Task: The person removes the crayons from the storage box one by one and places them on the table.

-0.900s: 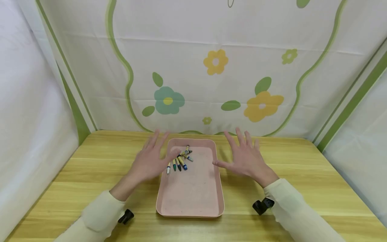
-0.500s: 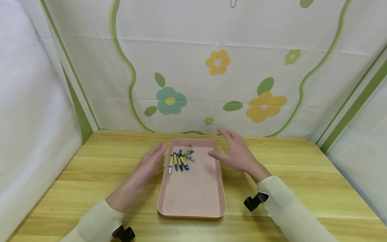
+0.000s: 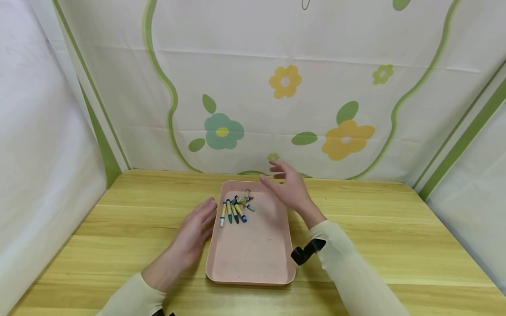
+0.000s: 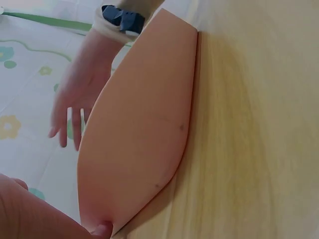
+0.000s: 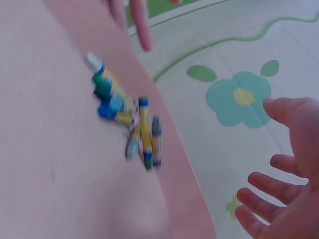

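A shallow pink tray (image 3: 254, 254) stands on the table, holding a small heap of yellow-wrapped crayons (image 3: 240, 213) towards its far left corner. My left hand (image 3: 193, 230) is beside the tray's left wall, its fingers lightly bent. In the left wrist view a fingertip (image 4: 103, 230) appears to touch the outside of the tray's wall. Above the far right part of the tray is my right hand (image 3: 292, 188), fingers spread and loosely bent, holding nothing. The right wrist view shows the crayons (image 5: 145, 129) blurred, with green, blue and white tips, apart from the right hand (image 5: 294, 174).
The wooden table (image 3: 375, 228) extends to both sides of the tray. Behind it hangs a white cloth (image 3: 245, 87) with printed flowers, and more cloth (image 3: 43, 131) closes off the left side. A black wrist camera (image 3: 304, 253) sits at the right cuff.
My right hand has moved left, from beside the tray to over its far right edge. My left hand has drawn back from above the crayons to the tray's left side. The tray stays put.
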Motion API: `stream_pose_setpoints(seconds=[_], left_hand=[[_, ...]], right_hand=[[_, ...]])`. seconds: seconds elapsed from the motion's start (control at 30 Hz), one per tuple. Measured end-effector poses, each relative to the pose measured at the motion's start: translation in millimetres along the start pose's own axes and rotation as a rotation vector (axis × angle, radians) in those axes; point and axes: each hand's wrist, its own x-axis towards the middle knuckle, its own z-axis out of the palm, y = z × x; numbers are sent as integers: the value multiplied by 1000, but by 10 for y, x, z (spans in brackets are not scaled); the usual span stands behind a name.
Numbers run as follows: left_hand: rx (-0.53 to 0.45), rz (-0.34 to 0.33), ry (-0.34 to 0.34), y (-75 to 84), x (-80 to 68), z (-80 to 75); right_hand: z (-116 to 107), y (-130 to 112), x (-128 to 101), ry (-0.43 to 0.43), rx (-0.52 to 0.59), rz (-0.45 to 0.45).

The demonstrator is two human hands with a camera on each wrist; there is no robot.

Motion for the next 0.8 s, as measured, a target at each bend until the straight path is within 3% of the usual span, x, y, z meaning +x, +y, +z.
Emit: stream_pose_setpoints(seconds=[0.2, 0.4, 0.6, 0.8], left_hand=[[7, 6, -6, -14, 7, 9], [20, 10, -20, -33, 18, -7], [25, 2, -27, -58, 28, -19], [16, -7, -20, -86, 57, -17]], right_hand=[[178, -161, 47, 41, 188, 46], [344, -265, 91, 61, 306, 70], [462, -298, 108, 83, 373, 67], [523, -277, 93, 84, 361, 86]])
